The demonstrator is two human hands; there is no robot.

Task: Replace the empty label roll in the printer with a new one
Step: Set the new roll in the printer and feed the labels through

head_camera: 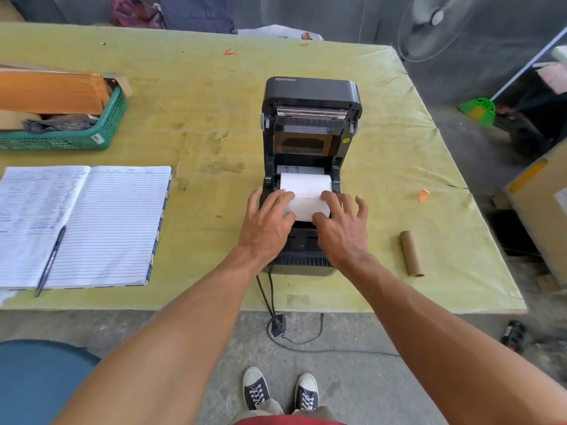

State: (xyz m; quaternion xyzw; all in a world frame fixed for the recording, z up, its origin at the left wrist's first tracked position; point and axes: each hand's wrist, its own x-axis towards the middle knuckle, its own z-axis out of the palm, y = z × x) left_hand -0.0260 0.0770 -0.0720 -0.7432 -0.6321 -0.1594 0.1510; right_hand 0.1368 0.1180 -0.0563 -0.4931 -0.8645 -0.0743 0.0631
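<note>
A black label printer (311,93) stands on the table's middle with its lid swung up and back. A new white label roll (306,183) sits in its bay, and a strip of labels (303,207) is drawn forward over the front. My left hand (267,222) presses the strip's left edge with thumb and fingers. My right hand (340,225) holds the strip's right edge the same way. The empty brown cardboard core (411,253) lies on the table to the right of the printer.
An open lined notebook (101,222) with a pen (50,259) lies at left. A green basket (76,139) with cartons stands at far left. Printer cables (270,299) hang over the table's front edge. A small orange scrap (423,196) lies at right.
</note>
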